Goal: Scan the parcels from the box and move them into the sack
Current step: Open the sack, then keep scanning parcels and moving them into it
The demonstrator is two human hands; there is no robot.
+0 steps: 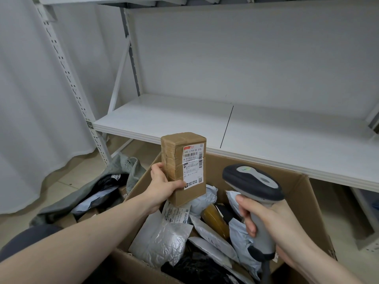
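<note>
My left hand grips a small brown taped carton parcel upright above the open cardboard box, its white shipping label facing me. My right hand holds a grey and black barcode scanner by the handle, its head just right of the parcel. Inside the box lie several parcels: silver and white mailer bags, black bags and a yellow-brown packet. A grey sack lies open on the floor left of the box, with dark and pale parcels in it.
A white metal shelf runs just behind and above the box, with slotted uprights at the left. A white curtain hangs at the far left. Tiled floor shows around the sack. My dark-clothed knee is at the lower left.
</note>
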